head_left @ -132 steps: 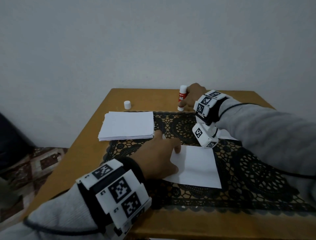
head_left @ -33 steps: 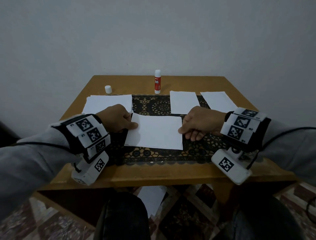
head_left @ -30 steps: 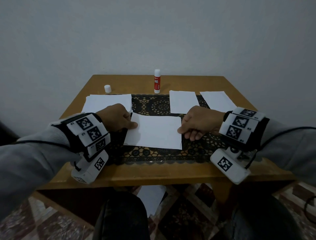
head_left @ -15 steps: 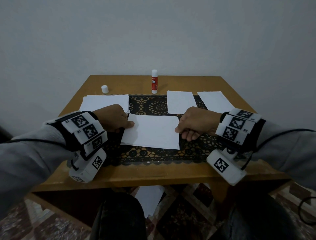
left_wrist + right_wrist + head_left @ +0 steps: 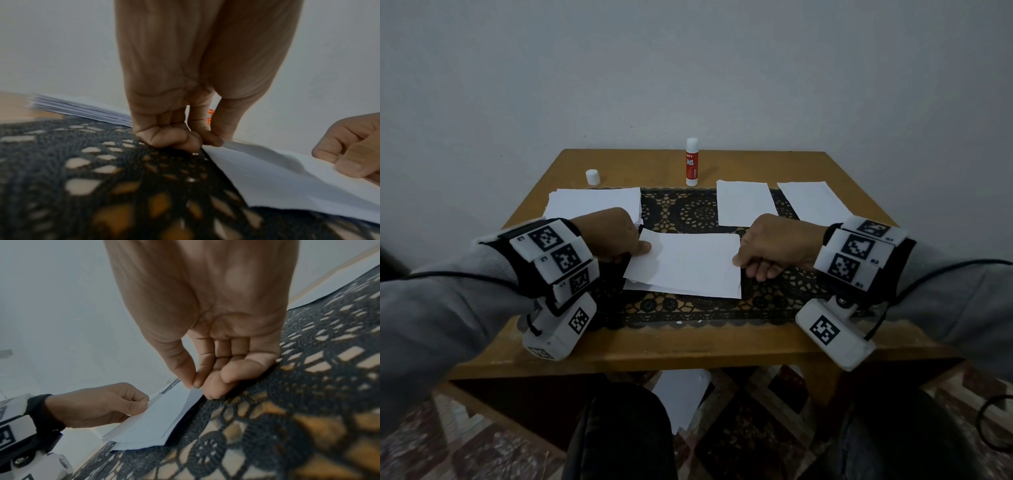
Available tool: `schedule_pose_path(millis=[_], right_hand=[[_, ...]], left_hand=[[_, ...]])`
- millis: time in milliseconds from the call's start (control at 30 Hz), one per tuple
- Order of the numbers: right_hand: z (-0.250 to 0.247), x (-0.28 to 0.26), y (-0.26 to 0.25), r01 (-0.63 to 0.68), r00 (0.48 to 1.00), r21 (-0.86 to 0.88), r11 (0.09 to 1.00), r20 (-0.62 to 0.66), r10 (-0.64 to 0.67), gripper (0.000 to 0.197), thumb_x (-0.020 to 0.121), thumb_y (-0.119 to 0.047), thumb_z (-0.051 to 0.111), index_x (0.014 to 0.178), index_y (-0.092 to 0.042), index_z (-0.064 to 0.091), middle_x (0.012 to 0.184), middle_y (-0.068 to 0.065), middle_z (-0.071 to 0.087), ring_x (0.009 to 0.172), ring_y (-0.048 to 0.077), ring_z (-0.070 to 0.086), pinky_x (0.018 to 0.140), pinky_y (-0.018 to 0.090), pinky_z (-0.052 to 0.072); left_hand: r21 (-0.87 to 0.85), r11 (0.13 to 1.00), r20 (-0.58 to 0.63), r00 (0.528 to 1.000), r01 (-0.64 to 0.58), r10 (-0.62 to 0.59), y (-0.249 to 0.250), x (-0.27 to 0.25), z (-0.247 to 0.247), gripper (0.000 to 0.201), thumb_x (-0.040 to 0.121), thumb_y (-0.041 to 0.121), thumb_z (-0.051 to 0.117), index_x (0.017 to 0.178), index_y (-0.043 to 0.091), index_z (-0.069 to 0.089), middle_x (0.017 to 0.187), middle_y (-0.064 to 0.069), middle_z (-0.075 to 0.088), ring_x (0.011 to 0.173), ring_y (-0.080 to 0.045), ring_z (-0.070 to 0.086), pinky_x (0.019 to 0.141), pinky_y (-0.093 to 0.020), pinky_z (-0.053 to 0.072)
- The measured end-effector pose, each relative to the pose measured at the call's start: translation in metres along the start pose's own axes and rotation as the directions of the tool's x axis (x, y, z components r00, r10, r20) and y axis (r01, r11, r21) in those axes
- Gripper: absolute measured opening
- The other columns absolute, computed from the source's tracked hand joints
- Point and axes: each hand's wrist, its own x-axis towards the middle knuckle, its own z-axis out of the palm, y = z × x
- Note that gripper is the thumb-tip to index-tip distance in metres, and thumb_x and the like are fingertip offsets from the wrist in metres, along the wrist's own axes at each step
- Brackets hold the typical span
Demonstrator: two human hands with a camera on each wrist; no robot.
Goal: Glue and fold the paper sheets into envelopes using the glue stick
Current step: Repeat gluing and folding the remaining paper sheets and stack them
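Note:
A white paper sheet (image 5: 688, 263) lies folded over itself on the black lace mat (image 5: 681, 209), its upper layer lifted off the lower one. My left hand (image 5: 616, 236) pinches the sheet's left edge between thumb and forefinger (image 5: 213, 139). My right hand (image 5: 767, 250) pinches the right edge the same way (image 5: 192, 381). The sheet (image 5: 156, 423) bows up between both hands. The red glue stick (image 5: 692, 162) stands upright, uncapped, at the table's far edge, away from both hands. Its white cap (image 5: 592, 176) sits to the far left.
A stack of white sheets (image 5: 592, 204) lies at the back left, just behind my left hand. Two folded white pieces (image 5: 744, 202) (image 5: 813, 202) lie at the back right. The wooden table (image 5: 688, 353) ends close to my knees. One sheet (image 5: 681, 397) lies on the floor beneath.
Since 4.4 s ago my right hand left the glue stick and both hands took the sheet's side edges. Over the last second the upper layer has risen slightly.

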Motion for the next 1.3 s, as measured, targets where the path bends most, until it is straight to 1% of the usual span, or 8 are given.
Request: schedule_pose_path(millis=[167,700,767,867,967,1100,1200,1300], right_hand=[[0.000,-0.001,-0.001,-0.002,1.000,-0.001,1.000,-0.001,0.002,0.014,0.089,-0.010,0.064,0.079,0.000,0.063,0.067,0.013,0.064,0.050,0.016,0.057,0.047,0.020,0.046],[0.004,0.001,-0.002,0.043,0.998,-0.152,0.987,-0.028,-0.048,0.018,0.086,-0.014,0.070,0.074,-0.001,0.064,0.071,0.012,0.066,0.056,0.017,0.058,0.053,0.023,0.048],[0.007,0.002,-0.003,0.062,0.996,-0.229,0.971,-0.051,-0.075,0.019,0.084,-0.015,0.071,0.073,-0.001,0.064,0.070,0.012,0.066,0.059,0.020,0.059,0.053,0.025,0.048],[0.010,0.002,-0.005,0.081,0.991,-0.329,0.941,-0.078,-0.113,0.020,0.083,-0.015,0.071,0.071,-0.003,0.061,0.067,0.012,0.065,0.056,0.021,0.058,0.051,0.026,0.047],[0.017,-0.009,-0.009,0.147,0.949,-0.583,0.799,-0.144,-0.280,0.017,0.085,-0.022,0.066,0.087,-0.006,0.060,0.087,0.012,0.065,0.077,0.024,0.062,0.067,0.033,0.051],[0.045,-0.037,-0.023,0.359,0.888,-0.780,0.512,0.117,-0.444,0.050,0.095,-0.045,0.049,0.132,-0.012,0.046,0.137,0.011,0.044,0.124,0.027,0.041,0.102,0.044,0.040],[0.061,-0.045,-0.021,0.416,0.908,-0.790,0.450,0.337,-0.247,0.079,0.098,-0.057,0.032,0.154,-0.008,0.006,0.162,0.011,0.000,0.149,0.027,0.003,0.121,0.045,0.014],[0.054,-0.036,-0.015,0.325,0.945,-0.803,0.500,0.295,-0.141,0.091,0.094,-0.067,0.023,0.151,-0.007,-0.015,0.159,0.011,-0.021,0.148,0.025,-0.016,0.122,0.043,0.002]], left_hand=[[0.012,1.000,0.061,0.998,-0.008,0.007,0.004,-0.003,-0.004,0.038,0.096,0.030,0.052,0.074,0.000,0.054,0.061,-0.008,0.051,0.050,-0.016,0.044,0.056,-0.022,0.037],[0.047,0.995,0.032,0.996,-0.086,0.085,0.000,-0.001,0.000,0.032,0.085,0.030,0.070,0.066,0.008,0.055,0.065,-0.003,0.052,0.063,-0.017,0.047,0.055,-0.025,0.033],[0.102,0.991,-0.008,0.996,-0.091,0.093,0.001,-0.004,0.002,0.025,0.085,0.032,0.069,0.085,0.010,0.056,0.081,-0.002,0.057,0.078,-0.019,0.051,0.062,-0.025,0.037],[0.126,0.984,-0.045,0.990,-0.128,0.135,0.002,-0.012,0.008,0.066,0.086,0.034,0.068,0.136,0.016,0.029,0.118,-0.010,0.053,0.099,-0.023,0.052,0.080,-0.031,0.042],[0.318,0.906,0.052,0.960,-0.278,0.276,0.001,-0.021,0.010,0.077,0.087,0.050,0.058,0.148,0.040,0.013,0.147,-0.011,0.024,0.129,-0.031,0.035,0.103,-0.042,0.037],[0.500,0.789,0.265,0.930,-0.357,0.254,0.001,-0.020,0.010,0.072,0.087,0.065,0.043,0.146,0.051,0.005,0.159,-0.003,-0.001,0.142,-0.033,0.007,0.113,-0.051,0.020],[0.544,0.754,0.284,0.926,-0.369,0.248,0.001,-0.019,0.010,0.072,0.089,0.064,0.038,0.146,0.050,-0.003,0.159,-0.003,-0.004,0.142,-0.032,0.005,0.114,-0.051,0.018],[0.565,0.739,0.316,0.923,-0.368,0.218,0.000,-0.022,0.011,0.071,0.091,0.064,0.031,0.145,0.049,-0.012,0.159,-0.005,-0.014,0.144,-0.034,-0.005,0.116,-0.054,0.009]])
